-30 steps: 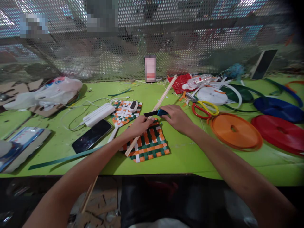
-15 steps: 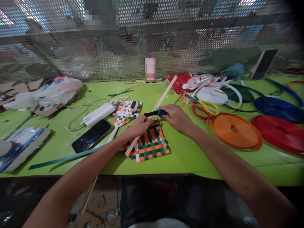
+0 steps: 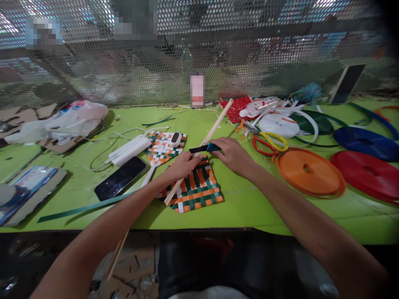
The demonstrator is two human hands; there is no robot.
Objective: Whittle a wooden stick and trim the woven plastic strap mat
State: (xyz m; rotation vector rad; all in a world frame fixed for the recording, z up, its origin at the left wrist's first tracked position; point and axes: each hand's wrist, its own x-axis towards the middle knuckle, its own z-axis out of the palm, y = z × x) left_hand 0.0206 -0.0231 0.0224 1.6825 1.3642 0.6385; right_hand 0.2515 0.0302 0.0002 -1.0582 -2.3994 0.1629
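The green desk (image 3: 249, 214) carries everything before me. On it lies my orange, green and white woven piece (image 3: 201, 189), and slanting above that runs the wooden stick (image 3: 216, 123). My left hand (image 3: 183, 164) is clamped on the stick's middle; my right hand (image 3: 233, 154) is wrapped round the cutter knife (image 3: 206, 147), blade toward the left. Over the last second nothing has visibly shifted, so I judge the cutting no further along. Whether the edge bites, I can't quite tell.
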